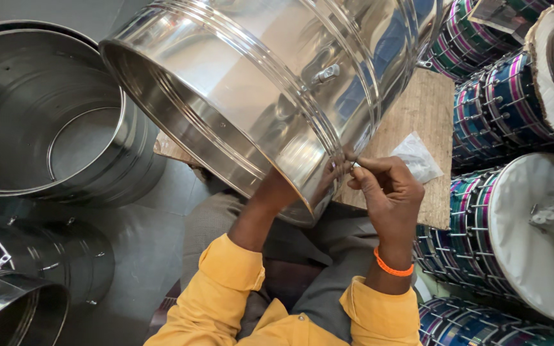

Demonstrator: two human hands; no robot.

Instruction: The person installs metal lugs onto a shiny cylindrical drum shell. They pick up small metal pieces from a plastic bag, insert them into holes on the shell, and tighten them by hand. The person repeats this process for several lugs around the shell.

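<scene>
The right hand (389,192) pinches something small and thin between thumb and forefinger, its grip narrow, pressed at the outer wall of a shiny steel drum shell (270,90) near the rim; what the small piece is cannot be told. The left hand (277,192) reaches inside the shell's open mouth, so its grip is hidden; it seems to back the wall from within while the right works from outside. The shell lies tilted on its side across a wooden board (418,122), which serves as the table, mouth toward the person, bringing the worked spot close. A small clear plastic bag (418,157) lies on the board just beside the right hand. Bare steel shells (46,122) stand on the left, finished drums (520,218) with coloured bands and white heads on the right.
</scene>
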